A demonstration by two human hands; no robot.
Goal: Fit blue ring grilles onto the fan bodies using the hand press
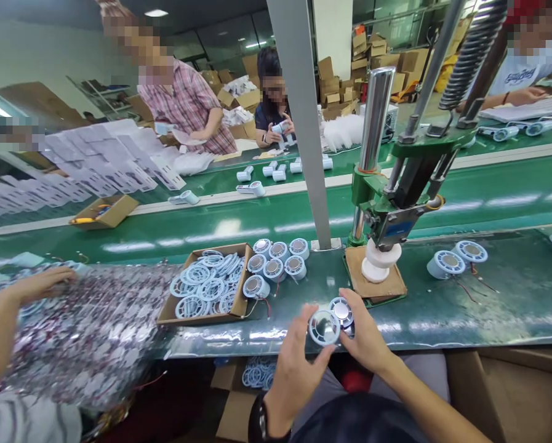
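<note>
Between thumb and fingertips, my left hand (298,364) grips a light-blue slotted plastic ring (311,336) by its edge. My right hand (367,337) is closed on a round light-blue part with a silver disc (341,312) in its middle. The two parts are side by side above the bench edge, the ring overlapping the other part slightly in view. Just beyond my hands stands a green hand press (398,184) with a white round press head (380,261) over a brown pad (356,271). A cardboard tray of loose blue rings (204,274) lies to the left.
Several round assemblies (274,268) stand beside the tray; two more (446,263) with wires lie right of the press. A neighbour's arm (40,286) reaches over a pile of wired silver parts (95,326) at left. A grey post (303,111) rises before the green conveyor (202,231).
</note>
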